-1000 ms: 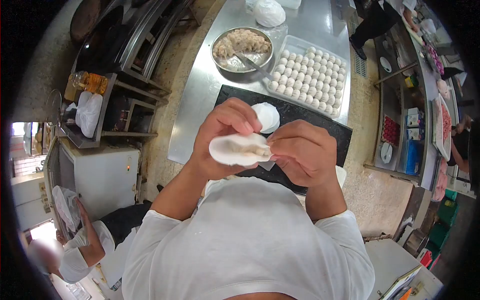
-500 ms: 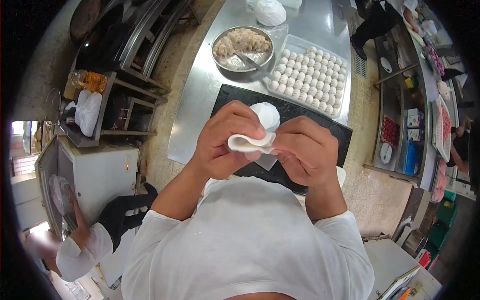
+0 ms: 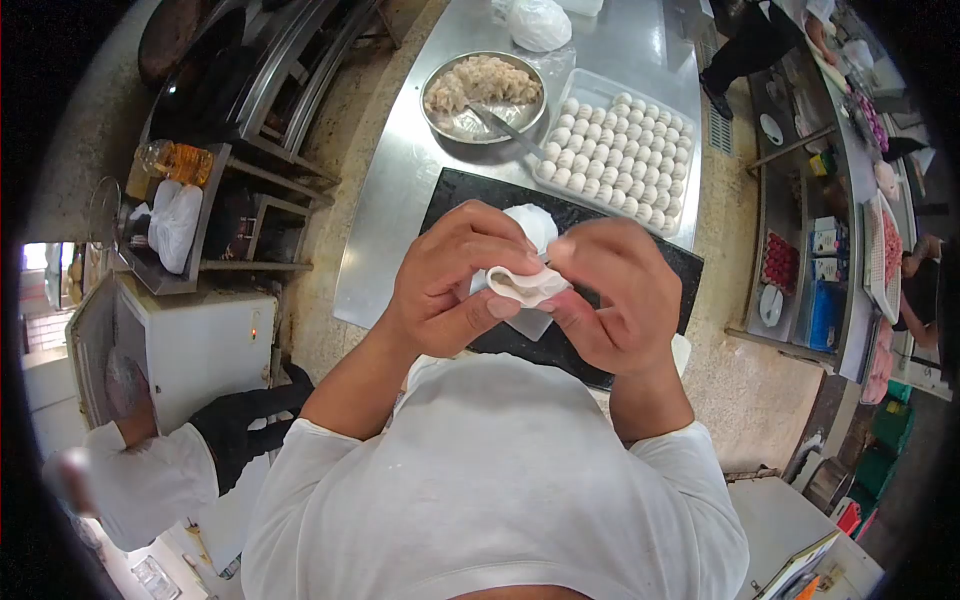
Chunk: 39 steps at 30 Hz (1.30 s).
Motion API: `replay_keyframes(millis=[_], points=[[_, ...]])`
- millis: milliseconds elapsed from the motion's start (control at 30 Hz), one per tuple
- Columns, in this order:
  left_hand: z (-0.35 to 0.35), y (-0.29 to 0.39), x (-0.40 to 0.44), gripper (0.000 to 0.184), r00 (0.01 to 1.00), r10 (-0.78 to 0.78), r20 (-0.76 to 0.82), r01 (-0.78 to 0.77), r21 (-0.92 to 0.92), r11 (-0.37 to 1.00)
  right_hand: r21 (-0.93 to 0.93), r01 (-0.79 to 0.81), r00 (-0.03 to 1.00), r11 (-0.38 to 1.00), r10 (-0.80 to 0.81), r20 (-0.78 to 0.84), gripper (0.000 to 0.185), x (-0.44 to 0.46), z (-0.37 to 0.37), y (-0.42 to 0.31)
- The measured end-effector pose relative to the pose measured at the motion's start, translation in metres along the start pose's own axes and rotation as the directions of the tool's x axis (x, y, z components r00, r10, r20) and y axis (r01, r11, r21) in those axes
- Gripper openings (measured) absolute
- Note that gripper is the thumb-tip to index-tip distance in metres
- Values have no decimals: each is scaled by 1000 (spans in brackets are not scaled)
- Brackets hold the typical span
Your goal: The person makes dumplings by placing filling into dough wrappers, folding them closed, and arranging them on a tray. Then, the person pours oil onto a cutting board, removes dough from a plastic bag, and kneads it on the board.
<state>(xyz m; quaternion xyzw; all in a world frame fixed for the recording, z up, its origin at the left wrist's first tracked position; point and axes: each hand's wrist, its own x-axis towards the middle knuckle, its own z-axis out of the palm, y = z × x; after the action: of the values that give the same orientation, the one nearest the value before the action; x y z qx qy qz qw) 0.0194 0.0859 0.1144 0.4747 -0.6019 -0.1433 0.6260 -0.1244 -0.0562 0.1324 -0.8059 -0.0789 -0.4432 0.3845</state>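
Note:
My left hand [image 3: 455,280] is closed around a half-folded dumpling [image 3: 525,287], a thin white wrapper whose near side gapes in a curved fold. My right hand [image 3: 620,295] is at its right edge; the thumb presses the wrapper while the forefinger is raised and blurred. Whatever filling is inside cannot be made out. Behind my fingers, a round white stack of wrappers [image 3: 535,224] lies on a black board [image 3: 470,192]. Beyond it stand a metal bowl [image 3: 440,130] of pale minced filling [image 3: 490,80] and a tray [image 3: 575,88] with rows of pleated dumplings [image 3: 620,160].
A flat-bladed spatula [image 3: 508,130] reaches from the bowl to the tray. White plastic bags [image 3: 540,25] sit at the steel table's [image 3: 385,215] far end. On the left, a co-worker [image 3: 160,470] bends at an open white cabinet [image 3: 210,335]. Shelves [image 3: 800,350] line the right side.
The dumpling has shifted slightly right and its fold has drawn in. My right forefinger has lifted off the edge. The co-worker on the left has leaned further toward the cabinet.

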Motion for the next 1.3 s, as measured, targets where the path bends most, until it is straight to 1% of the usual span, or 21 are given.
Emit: replay_keyframes(millis=[100,167,200,267,300,367,400,467,567,600,667,800,867,900,967,1100,1167,1200,1233,1267,1300], points=[[8,0,1,27,999,34,0,-34,43,998,10,-54,998,998,54,-9,26,2,-2,-2],[27,1,-2,25,944,-47,-325,-23,-210,977,26,-74,992,997,71,109,28,-3,-5,-1],[24,-1,-4,25,944,-48,-325,-22,-209,978,28,-75,992,997,71,108,28,-2,-5,-1],[13,-5,-5,26,990,35,-134,-36,0,999,22,-47,998,999,46,34,27,0,-5,-3],[11,-4,-3,26,990,36,-136,-36,1,999,23,-46,998,999,45,35,27,3,-4,-6],[8,-2,1,25,997,35,-63,-31,63,998,81,-183,981,980,187,-52,27,8,0,-12],[10,-2,1,25,997,36,-62,-32,62,998,79,-183,981,980,187,-54,27,6,-1,-9],[16,-5,-1,26,982,81,-173,-60,121,991,17,-61,997,998,60,38,27,0,-4,0],[21,-8,-7,26,972,105,-209,-79,128,989,34,-81,996,996,79,47,27,-2,-5,0],[20,-9,-6,26,972,105,-209,-79,129,988,36,-80,996,996,78,47,27,0,-4,-1],[18,-12,-3,26,977,153,-148,-122,200,972,-2,-122,991,993,122,-56,26,5,-1,-5],[21,-7,-2,23,989,95,-115,-68,216,974,19,-90,996,996,90,-14,25,2,-2,-1],[33,-11,-4,21,943,127,-307,-87,139,986,23,-109,992,994,107,63,24,-3,-3,2],[31,-12,-6,21,943,125,-308,-85,140,987,25,-111,992,994,109,64,24,-3,-2,1],[26,-15,-7,24,959,200,-201,-147,251,957,12,-88,996,996,88,-2,23,0,-1,0],[21,-12,-4,27,970,199,-139,-147,314,938,31,-120,989,992,122,-87,21,4,3,0],[16,-14,-6,34,990,136,-41,-119,279,953,-11,-55,998,998,55,-29,22,-2,1,10],[21,-14,-7,34,990,136,-41,-119,276,954,-13,-57,998,998,56,-30,22,-5,0,11],[29,-13,-7,36,988,1,-151,14,98,995,-37,-132,991,991,131,-24,22,-8,0,13],[34,-13,-8,39,961,-150,-234,131,-95,987,-60,-205,979,977,204,-20,22,-11,1,15],[31,-18,-11,39,960,-150,-235,131,-96,987,-60,-205,979,977,204,-19,22,-14,2,20]])
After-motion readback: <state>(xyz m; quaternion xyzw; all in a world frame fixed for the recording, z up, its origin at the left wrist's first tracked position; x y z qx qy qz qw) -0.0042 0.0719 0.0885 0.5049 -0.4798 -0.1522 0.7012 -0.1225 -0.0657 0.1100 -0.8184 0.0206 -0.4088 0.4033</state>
